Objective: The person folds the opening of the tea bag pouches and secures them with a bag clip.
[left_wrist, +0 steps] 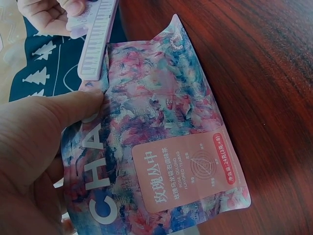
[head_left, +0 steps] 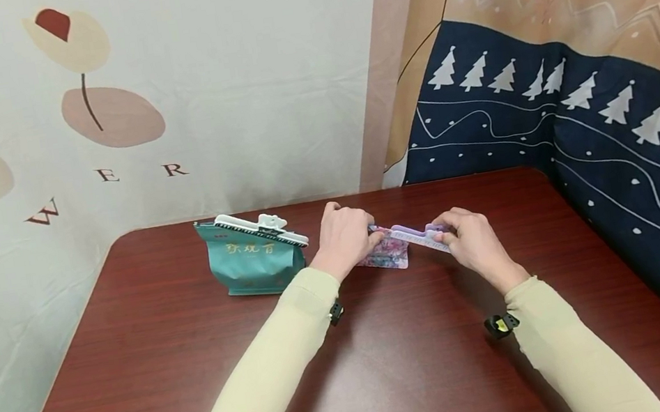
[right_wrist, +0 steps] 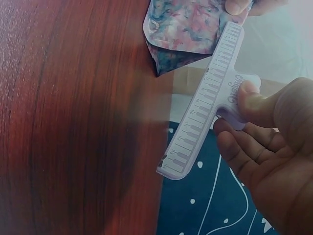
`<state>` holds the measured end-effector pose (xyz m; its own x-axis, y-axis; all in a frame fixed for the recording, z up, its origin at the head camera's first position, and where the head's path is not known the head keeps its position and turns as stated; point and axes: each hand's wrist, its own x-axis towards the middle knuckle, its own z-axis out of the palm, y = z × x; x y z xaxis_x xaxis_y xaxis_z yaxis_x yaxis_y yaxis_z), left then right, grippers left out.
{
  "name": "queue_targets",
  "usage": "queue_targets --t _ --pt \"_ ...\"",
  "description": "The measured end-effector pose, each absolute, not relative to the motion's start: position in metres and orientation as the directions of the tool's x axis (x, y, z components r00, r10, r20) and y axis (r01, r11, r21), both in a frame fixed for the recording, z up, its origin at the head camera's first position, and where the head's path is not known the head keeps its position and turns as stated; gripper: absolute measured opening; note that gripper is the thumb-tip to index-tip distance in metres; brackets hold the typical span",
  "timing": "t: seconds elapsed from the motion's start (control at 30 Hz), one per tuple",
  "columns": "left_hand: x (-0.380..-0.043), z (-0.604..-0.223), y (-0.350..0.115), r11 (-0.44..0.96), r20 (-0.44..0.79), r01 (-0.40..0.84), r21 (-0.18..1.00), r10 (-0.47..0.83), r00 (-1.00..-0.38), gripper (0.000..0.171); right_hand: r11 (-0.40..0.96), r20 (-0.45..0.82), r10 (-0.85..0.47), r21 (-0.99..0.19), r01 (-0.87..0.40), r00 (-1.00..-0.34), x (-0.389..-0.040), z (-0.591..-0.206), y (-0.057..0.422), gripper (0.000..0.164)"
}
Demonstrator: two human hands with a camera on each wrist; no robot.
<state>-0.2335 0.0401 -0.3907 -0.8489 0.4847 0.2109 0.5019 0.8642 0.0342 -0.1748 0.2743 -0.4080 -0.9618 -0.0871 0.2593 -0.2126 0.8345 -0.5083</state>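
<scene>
My left hand (head_left: 345, 235) pinches the top edge of a tea pouch (left_wrist: 156, 107) with a pink and blue painted pattern and a pink label. My right hand (head_left: 471, 242) holds a lilac bag clip (right_wrist: 205, 103) by its handle, thumb on one side and fingers on the other. Piano keys are printed along the clip's long bar. In the left wrist view, one end of the bar lies at the pouch's top corner, just past my left thumb. The rest of the bar sticks out beyond the pouch toward my right hand.
Left of my left hand, a teal pouch (head_left: 255, 262) stands upright with a white clip (head_left: 260, 228) across its top. Everything rests on a dark red wooden table (head_left: 390, 366). Printed cloths hang behind it and along its right side.
</scene>
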Motion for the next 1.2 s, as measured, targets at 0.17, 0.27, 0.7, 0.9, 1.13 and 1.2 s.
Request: queue_targets --t 0.17,0.27,0.7,0.9,1.13,1.2 --pt "-0.233 -0.391 0.04 0.865 0.211 0.5 0.034 0.483 -0.85 0.033 0.826 0.285 -0.076 -0.518 -0.221 -0.955 -0.176 -0.412 0.273 0.016" --pt "-0.233 -0.39 0.04 0.87 0.196 0.492 0.039 0.476 -0.857 0.034 0.819 0.285 -0.073 -0.53 -0.221 -0.956 -0.177 -0.413 0.272 0.017" --pt "-0.235 -0.383 0.036 0.84 0.118 0.539 0.056 0.531 -0.839 0.028 0.806 0.277 -0.066 -0.552 -0.215 -0.959 -0.181 -0.416 0.271 0.018" --pt "-0.235 -0.377 0.034 0.81 0.073 0.587 0.016 0.584 -0.808 0.023 0.804 0.297 -0.062 -0.551 -0.224 -0.953 -0.181 -0.417 0.271 0.017" --pt "-0.236 -0.377 0.035 0.819 0.097 0.574 -0.009 0.572 -0.814 0.02 0.788 0.287 -0.041 -0.579 -0.207 -0.957 -0.18 -0.417 0.269 0.017" --pt "-0.235 -0.378 0.035 0.824 0.118 0.567 -0.01 0.564 -0.817 0.018 0.787 0.289 -0.04 -0.581 -0.209 -0.956 -0.18 -0.417 0.268 0.017"
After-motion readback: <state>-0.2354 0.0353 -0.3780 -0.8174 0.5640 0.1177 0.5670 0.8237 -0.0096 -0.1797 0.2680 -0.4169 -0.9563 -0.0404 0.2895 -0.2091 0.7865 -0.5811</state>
